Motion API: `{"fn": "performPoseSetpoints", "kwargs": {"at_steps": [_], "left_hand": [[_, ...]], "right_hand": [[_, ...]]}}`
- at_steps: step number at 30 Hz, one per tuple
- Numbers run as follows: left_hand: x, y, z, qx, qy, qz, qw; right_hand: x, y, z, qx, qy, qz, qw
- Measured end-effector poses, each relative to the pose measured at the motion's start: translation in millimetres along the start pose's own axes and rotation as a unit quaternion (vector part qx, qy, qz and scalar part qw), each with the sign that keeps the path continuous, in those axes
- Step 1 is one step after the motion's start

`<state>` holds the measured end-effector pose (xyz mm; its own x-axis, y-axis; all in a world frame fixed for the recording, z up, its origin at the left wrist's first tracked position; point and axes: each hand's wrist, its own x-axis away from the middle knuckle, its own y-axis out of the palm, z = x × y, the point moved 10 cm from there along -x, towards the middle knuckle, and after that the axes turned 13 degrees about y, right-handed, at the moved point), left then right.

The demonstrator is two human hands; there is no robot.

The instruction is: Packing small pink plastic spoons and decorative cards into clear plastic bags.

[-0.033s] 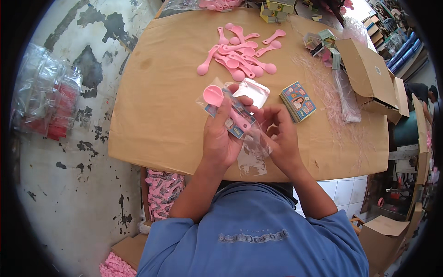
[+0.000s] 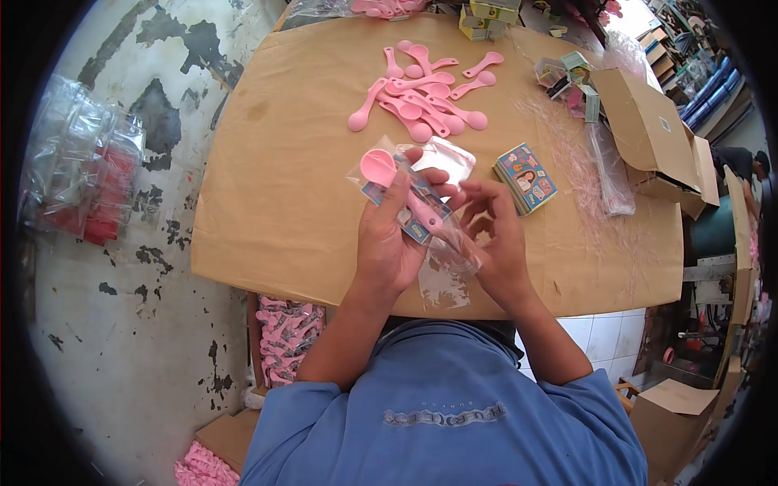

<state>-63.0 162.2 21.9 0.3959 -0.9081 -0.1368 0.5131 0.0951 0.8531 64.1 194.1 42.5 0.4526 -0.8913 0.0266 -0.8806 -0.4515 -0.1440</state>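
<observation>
Barely shifted since the earlier frame, the pink spoon (image 2: 425, 213) in its clear bag (image 2: 463, 248) is, I see, pinched by the left fingers (image 2: 395, 197) over the tabletop (image 2: 267, 178), toward its near edge, the curled right fingers' (image 2: 496, 200) grip unclear.

The left hand (image 2: 389, 247) and spoon (image 2: 378, 167) hide much of the card (image 2: 416, 232). The far pink pile (image 2: 389, 7) is cut off on top, the near left pink heap (image 2: 204, 466) at the bottom. The person (image 2: 738, 160) at right is blurry.

Lettering (image 2: 444, 415) across blue shirt (image 2: 454, 364), print (image 2: 539, 197) on stacked cards (image 2: 526, 178) and bagged card (image 2: 414, 232), label (image 2: 664, 124) on cardboard box (image 2: 638, 105)
</observation>
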Motion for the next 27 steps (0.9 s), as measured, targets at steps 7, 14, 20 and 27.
{"fn": "performPoseSetpoints", "kwargs": {"at_steps": [7, 14, 20, 27], "left_hand": [[-4.2, -5.4, 11.6, 0.039, -0.044, 0.043, 0.997], [3.1, 7.3, -1.8, 0.057, -0.115, 0.001, 0.992], [15.9, 2.3, -13.3, 0.026, -0.168, -0.018, 0.985], [16.8, 20.3, 5.1, -0.242, -0.084, -0.149, 0.955]], "right_hand": [[28.5, -14.5, -59.6, 0.146, -0.296, -0.013, 0.944], [12.7, -5.5, -68.6, 0.331, -0.287, 0.057, 0.897], [11.9, 8.2, -75.8, 0.211, -0.327, -0.043, 0.92], [-1.3, -10.3, -28.3, -0.007, -0.035, -0.072, 0.997]]}}
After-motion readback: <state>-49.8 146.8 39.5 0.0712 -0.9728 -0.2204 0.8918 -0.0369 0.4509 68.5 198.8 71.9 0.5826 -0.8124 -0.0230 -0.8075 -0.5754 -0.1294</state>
